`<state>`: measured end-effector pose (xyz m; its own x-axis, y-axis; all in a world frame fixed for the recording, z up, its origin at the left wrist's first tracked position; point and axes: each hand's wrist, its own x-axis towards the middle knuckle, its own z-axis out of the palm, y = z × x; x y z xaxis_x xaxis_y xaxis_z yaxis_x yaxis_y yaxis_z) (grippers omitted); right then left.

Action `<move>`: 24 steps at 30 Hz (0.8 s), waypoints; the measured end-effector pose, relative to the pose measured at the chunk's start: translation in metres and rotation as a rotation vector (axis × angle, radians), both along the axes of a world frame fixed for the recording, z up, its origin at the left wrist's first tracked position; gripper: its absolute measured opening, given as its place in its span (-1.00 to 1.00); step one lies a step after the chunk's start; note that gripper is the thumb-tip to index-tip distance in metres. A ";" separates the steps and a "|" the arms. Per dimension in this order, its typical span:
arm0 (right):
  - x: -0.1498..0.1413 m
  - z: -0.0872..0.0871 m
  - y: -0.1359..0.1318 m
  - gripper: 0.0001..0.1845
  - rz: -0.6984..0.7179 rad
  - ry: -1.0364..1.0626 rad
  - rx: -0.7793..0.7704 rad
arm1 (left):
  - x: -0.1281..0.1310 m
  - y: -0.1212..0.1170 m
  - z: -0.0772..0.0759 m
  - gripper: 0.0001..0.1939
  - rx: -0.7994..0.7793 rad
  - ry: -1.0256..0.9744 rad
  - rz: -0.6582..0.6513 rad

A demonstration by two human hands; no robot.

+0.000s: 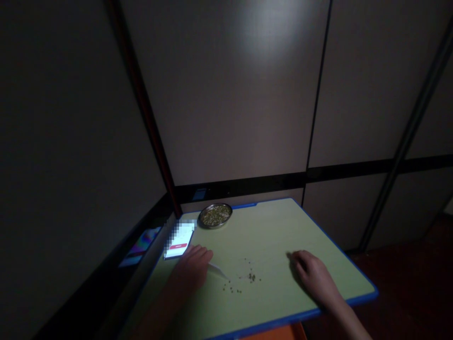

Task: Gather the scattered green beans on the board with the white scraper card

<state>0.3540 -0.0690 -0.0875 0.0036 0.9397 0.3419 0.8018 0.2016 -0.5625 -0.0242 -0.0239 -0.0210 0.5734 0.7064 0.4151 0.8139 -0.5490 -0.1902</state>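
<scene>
My left hand point(196, 264) is closed around a thin white strip point(218, 270) with a pointed end, possibly paper or plastic. Its tip reaches down and right, close to a scatter of small dark grains point(252, 277) on the green tabletop point(272, 236). Some of these grains form a little cluster; others lie loose around it. On the right side of the table rests my right hand point(314, 274), its fingers curled in and no object showing in them. A round metal plate point(215, 216) holding many greenish grains or seeds stands at the back left.
A lit phone point(180, 241) lies by the table's left edge, just beyond my left hand. Blue edging point(361, 297) borders the table. Pale wall panels point(240, 118) with a dark band rise behind it. Something orange point(276, 333) shows below the front edge. The room is dim.
</scene>
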 end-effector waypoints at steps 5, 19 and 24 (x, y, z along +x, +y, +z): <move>0.000 -0.001 0.001 -0.74 -0.004 -0.006 0.017 | -0.008 -0.003 -0.004 -0.73 -0.031 -0.012 0.006; -0.002 0.002 -0.001 -0.73 -0.009 -0.022 0.010 | 0.021 -0.009 -0.001 -0.82 -0.092 0.000 -0.003; -0.002 0.003 -0.002 -0.74 -0.001 -0.015 0.027 | 0.036 -0.016 0.003 -0.82 -0.114 -0.003 -0.025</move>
